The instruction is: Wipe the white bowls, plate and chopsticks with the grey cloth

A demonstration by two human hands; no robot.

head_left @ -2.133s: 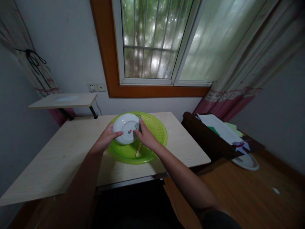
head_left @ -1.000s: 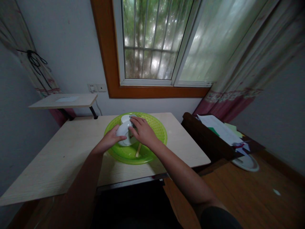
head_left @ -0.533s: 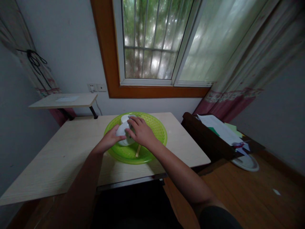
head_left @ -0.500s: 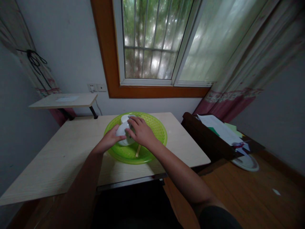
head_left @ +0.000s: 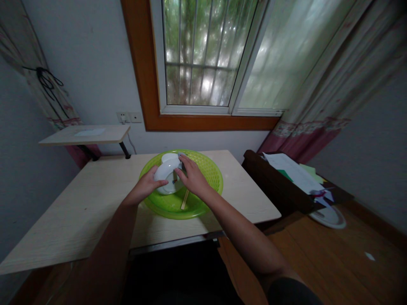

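A white bowl (head_left: 165,170) with a small coloured mark is held tilted over a green plastic basket (head_left: 213,169). My left hand (head_left: 146,186) grips its left side, thumb across the near face and fingers behind. On the bowl's right side lies my right hand (head_left: 192,176), its fingers curled and its thumb at the bowl's surface. Something small and greyish shows under those fingertips, too hidden to name. Behind the bowl, another white dish (head_left: 169,157) sits in the basket. Wooden chopsticks (head_left: 185,201) lie in the basket below my right hand.
The basket stands on a pale wooden table (head_left: 104,190). A small raised shelf (head_left: 111,133) with a paper is at the back left. Right of the table, a dark brown piece of furniture (head_left: 270,182) carries papers (head_left: 295,173). A window and curtains are behind.
My right hand has slid a little to the right along the bowl, uncovering more of its surface and the coloured mark. My left hand keeps its grip almost unmoved.
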